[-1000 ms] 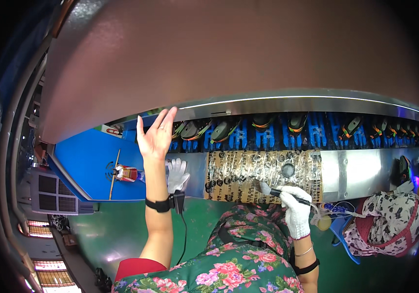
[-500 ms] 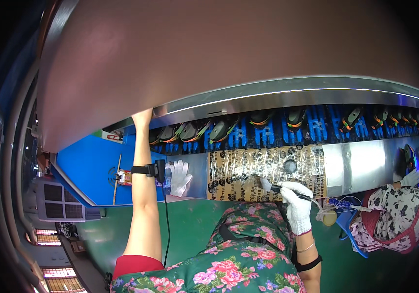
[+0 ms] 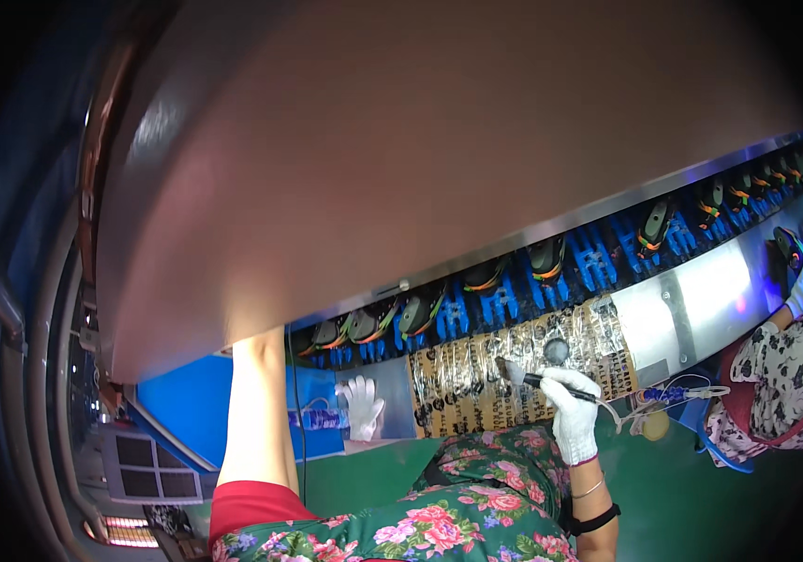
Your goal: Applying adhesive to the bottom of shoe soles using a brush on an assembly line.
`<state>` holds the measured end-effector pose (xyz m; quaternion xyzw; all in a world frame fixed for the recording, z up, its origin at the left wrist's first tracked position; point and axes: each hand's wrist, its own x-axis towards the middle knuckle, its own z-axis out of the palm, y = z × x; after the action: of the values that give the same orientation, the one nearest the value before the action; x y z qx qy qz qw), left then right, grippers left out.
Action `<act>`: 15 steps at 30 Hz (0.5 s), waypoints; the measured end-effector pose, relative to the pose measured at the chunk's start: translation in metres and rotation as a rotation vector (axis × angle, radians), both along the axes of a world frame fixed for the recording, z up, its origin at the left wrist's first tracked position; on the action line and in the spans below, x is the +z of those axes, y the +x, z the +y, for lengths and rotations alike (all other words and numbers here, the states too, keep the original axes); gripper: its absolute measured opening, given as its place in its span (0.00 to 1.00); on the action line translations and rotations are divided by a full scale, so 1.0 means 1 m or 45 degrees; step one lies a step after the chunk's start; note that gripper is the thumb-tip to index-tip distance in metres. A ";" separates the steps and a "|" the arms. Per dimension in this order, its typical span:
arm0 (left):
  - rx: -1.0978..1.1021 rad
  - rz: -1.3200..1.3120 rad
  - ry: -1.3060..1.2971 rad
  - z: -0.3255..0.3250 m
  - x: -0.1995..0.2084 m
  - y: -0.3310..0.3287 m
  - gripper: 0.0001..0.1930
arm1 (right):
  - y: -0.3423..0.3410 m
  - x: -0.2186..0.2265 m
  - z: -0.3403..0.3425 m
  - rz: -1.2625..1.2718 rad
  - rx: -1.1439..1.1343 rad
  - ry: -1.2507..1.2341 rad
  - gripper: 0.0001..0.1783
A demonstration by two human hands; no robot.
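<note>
The left arm (image 3: 256,412) rises behind a brown hood (image 3: 420,159); its fingers cannot be told. One loose white glove (image 3: 361,405) lies on the bench. The gloved right hand (image 3: 572,412) pinches one brush (image 3: 525,377) over the foil-wrapped bench edge (image 3: 476,384).

A wide sheet of tan wrapping (image 3: 514,370) covered in rows of dense black printing lies across the middle of the tabletop (image 3: 364,473), stretching from beside a plain grey panel (image 3: 390,405) on the left to a bright silver plate (image 3: 701,300) on the right. Its surface is crinkled and catches the light in places. To the left, a small bottle lying on its side carries a blue label (image 3: 326,419) with pale markings too small to make out. At the lower left edge, a pale grey unit with a grid of dark square openings (image 3: 150,465) stands by the tabletop; whether it is a screen cannot be told.
</note>
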<state>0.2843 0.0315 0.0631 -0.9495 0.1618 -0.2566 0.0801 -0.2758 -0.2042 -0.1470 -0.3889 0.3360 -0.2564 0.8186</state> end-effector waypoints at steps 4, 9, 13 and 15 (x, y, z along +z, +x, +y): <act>-0.068 -0.025 0.271 -0.038 0.005 0.005 0.43 | -0.012 -0.004 0.001 0.055 -0.043 0.024 0.10; -0.194 -0.149 0.585 -0.080 0.023 0.005 0.41 | -0.014 -0.012 -0.004 0.016 -0.107 -0.028 0.11; -0.382 -0.223 0.741 -0.129 0.030 -0.006 0.40 | -0.019 -0.011 -0.010 0.005 -0.111 -0.031 0.11; -0.502 -0.100 0.687 -0.154 0.014 0.000 0.39 | -0.022 -0.007 -0.012 0.008 -0.076 -0.005 0.10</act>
<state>0.2846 -0.1223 0.0774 -0.8339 0.4012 -0.2516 0.2835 -0.2978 -0.2165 -0.1537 -0.3808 0.3496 -0.2803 0.8088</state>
